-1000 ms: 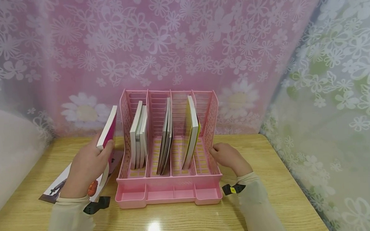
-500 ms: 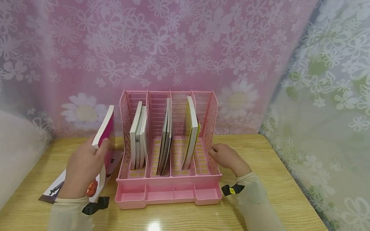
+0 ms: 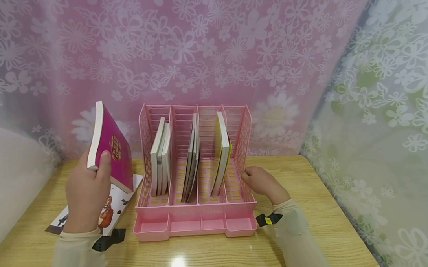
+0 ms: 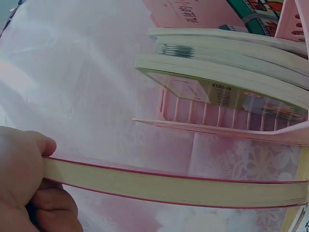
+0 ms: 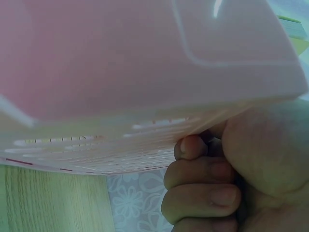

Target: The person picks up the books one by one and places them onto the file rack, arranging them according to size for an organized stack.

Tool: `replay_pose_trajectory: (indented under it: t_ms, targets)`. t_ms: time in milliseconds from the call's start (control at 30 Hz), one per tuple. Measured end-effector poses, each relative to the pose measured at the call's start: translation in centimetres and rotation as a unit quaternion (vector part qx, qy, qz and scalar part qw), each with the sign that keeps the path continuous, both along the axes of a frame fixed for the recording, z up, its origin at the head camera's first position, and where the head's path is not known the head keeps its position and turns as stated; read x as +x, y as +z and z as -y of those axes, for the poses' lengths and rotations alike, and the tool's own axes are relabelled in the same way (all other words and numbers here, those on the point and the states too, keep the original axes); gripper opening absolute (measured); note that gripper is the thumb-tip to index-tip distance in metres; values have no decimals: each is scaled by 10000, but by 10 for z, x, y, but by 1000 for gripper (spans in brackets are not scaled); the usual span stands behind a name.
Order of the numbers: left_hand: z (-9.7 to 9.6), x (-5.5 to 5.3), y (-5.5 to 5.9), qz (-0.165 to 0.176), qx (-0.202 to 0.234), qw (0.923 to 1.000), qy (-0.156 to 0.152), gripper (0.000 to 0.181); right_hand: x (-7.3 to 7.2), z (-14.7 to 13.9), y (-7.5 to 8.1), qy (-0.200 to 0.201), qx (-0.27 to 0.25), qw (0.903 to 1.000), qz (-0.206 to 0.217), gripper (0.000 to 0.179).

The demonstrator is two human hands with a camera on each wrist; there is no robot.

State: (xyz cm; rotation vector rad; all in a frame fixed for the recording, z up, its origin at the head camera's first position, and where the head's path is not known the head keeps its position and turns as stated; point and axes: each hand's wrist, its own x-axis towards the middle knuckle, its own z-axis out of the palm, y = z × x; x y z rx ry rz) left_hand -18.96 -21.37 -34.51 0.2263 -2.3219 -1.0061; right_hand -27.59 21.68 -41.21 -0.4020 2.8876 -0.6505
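My left hand (image 3: 90,185) grips a magenta book (image 3: 110,147) by its near edge and holds it raised and tilted, left of the pink desktop file rack (image 3: 194,209). In the left wrist view, the thumb lies along one side of the book's pages (image 4: 174,186) and curled fingers along the other. Under the raised book, a white booklet with an orange figure (image 3: 108,215) lies on the table. My right hand (image 3: 265,182) holds the rack's right side wall, fingers curled against its slatted outside; the right wrist view hides most of the thumb.
Several pale books (image 3: 160,163) stand in the rack's left slot. Thin books (image 3: 191,165) lean in the second slot, yellow-covered books (image 3: 219,153) in the third. Small trays (image 3: 213,224) run along the rack's front. A flowered curtain (image 3: 211,51) hangs behind the wooden table (image 3: 292,233).
The magenta book has moved left and up with my left hand, and its front cover has turned into view. More of the booklet beneath shows. The right hand has stayed at the rack.
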Motion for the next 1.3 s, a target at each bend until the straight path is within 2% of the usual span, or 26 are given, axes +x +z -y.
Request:
replay_pose_trajectory:
  t_ms: [167,300,367,533,667,800,933,1000,1067,1167,1200,1233,1267,1300]
  targets:
    - [-5,6,4,-684,347,9970,92,46,0,-1,-2,-21,6,10000,43,36]
    - [-9,11,8,-1362,580,9890,7,41,-1,-1,-2,-14,-45,10000,51,36]
    - [-10,13,11,-1719,571,9834,-70,38,-1,-2,-2,-5,-68,10000,33,36]
    - [-14,18,14,-2343,727,9690,-282,32,-1,-2,-2,18,-99,9999,46,36]
    - [-20,22,17,-2959,1025,9482,-533,31,-1,-3,-3,25,-110,9999,56,35]
    - [-29,25,22,-3644,1269,9198,-710,33,-1,-3,-3,19,-137,9999,71,35]
    - [-44,31,31,-4290,1598,8857,-777,36,-1,-2,-3,-14,-124,9999,69,35]
    - [-53,34,35,-4588,1812,8661,-813,35,-1,-2,-3,-27,-90,9999,52,34]
    - [-61,37,37,-4774,1998,8514,-855,35,-1,-2,-3,-27,-70,10000,47,34]
    - [-76,42,37,-5087,2602,8132,-1109,37,-1,-2,-3,-16,-80,10000,56,34]
    - [-82,43,36,-5187,2832,7979,-1187,40,-1,-2,-3,-9,-88,9999,60,34]
    - [-88,45,34,-5287,3069,7796,-1362,41,-1,-2,-4,-6,-104,9999,68,35]
    - [-93,46,33,-5401,3335,7565,-1576,43,-1,-2,-4,3,-121,9999,73,35]
    - [-99,48,30,-5522,3464,7393,-1691,46,-1,-2,-4,14,-136,9999,80,35]
